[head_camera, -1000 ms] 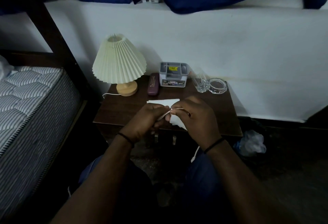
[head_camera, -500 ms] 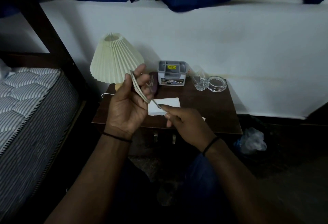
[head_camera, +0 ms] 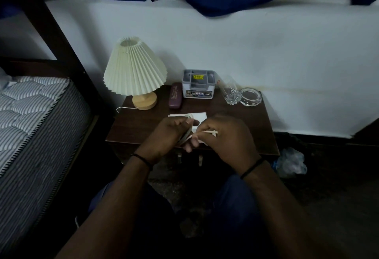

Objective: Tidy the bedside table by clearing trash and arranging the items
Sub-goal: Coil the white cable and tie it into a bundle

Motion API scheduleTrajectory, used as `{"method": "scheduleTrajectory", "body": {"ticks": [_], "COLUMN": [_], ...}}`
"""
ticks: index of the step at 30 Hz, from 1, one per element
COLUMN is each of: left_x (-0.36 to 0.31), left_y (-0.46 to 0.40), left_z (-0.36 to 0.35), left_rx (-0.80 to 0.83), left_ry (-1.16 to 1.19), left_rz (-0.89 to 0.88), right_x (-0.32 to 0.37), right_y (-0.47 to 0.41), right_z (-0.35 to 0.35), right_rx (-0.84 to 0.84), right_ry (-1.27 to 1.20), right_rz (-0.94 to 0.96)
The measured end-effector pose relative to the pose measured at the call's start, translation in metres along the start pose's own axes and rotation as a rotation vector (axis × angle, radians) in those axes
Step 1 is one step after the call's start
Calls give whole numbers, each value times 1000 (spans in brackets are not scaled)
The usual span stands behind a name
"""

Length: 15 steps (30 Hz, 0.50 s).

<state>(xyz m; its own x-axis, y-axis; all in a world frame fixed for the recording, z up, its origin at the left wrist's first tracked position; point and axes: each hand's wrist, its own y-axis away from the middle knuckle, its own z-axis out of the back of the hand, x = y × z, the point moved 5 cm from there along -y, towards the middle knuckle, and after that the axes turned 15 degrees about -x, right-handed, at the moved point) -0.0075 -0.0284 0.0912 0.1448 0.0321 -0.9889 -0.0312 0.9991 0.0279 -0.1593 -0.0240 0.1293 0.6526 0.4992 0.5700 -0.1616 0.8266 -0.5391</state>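
My left hand point(head_camera: 171, 135) is closed around a thin stack of cards or papers point(head_camera: 185, 134) over the front of the dark wooden bedside table point(head_camera: 242, 119). My right hand point(head_camera: 227, 137) pinches a thin pale stick point(head_camera: 210, 132) right beside that stack. A white sheet of paper point(head_camera: 200, 116) lies flat on the table just behind my hands, partly hidden by them. At the back stand a pleated cream lamp point(head_camera: 134, 70), a maroon case point(head_camera: 175, 97), a grey organiser box point(head_camera: 198, 84), a drinking glass point(head_camera: 229, 92) and a glass ashtray point(head_camera: 251, 96).
A striped mattress point(head_camera: 34, 115) and dark bed frame fill the left. The white wall runs close behind the table. A crumpled plastic bag point(head_camera: 291, 162) lies on the dark floor right of the table. Blue fabric hangs overhead.
My left hand has come down from beside the lamp with the stack, back over the table front. My right hand now meets it, holding the thin stick.
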Motion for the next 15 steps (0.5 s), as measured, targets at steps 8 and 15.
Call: {"method": "scheduleTrajectory", "body": {"ticks": [8, 15], "left_x": [7, 6], "left_y": [4, 6], "left_z": [-14, -22], "left_rx": [298, 293], "left_ry": [164, 462], "left_rz": [102, 180], "right_x": [-15, -34], "right_y": [0, 6], "right_z": [1, -25], "right_rx": [-252, -127], "right_ry": [-322, -600], "right_rz": [-179, -454]}}
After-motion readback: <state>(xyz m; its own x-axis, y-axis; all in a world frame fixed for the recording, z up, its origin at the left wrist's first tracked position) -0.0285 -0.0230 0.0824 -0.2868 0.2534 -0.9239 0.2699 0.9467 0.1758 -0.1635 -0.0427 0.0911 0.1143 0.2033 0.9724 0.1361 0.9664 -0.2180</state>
